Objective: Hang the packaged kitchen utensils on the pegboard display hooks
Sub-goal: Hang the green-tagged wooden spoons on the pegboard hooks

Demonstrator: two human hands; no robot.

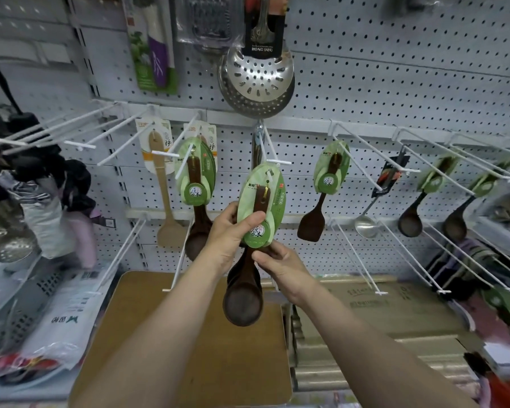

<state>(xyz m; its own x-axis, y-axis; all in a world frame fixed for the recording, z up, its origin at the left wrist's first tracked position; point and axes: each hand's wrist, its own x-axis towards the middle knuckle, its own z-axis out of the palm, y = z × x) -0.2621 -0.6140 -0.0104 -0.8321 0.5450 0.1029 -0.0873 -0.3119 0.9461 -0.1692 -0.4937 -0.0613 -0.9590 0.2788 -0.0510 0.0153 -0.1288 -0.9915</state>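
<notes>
A dark wooden ladle with a green leaf-shaped card sits at the centre of the pegboard. The card's top hole is at the tip of a white hook. My left hand grips the card's left side, thumb on its front. My right hand pinches the ladle's handle just under the card. More carded ladles hang on the hook to the left, and a carded spatula hangs to the right.
A steel skimmer hangs directly above. Bare white hooks jut out at left and lower right. Dark ladles hang far right. Cardboard boxes lie below, with bagged goods at left.
</notes>
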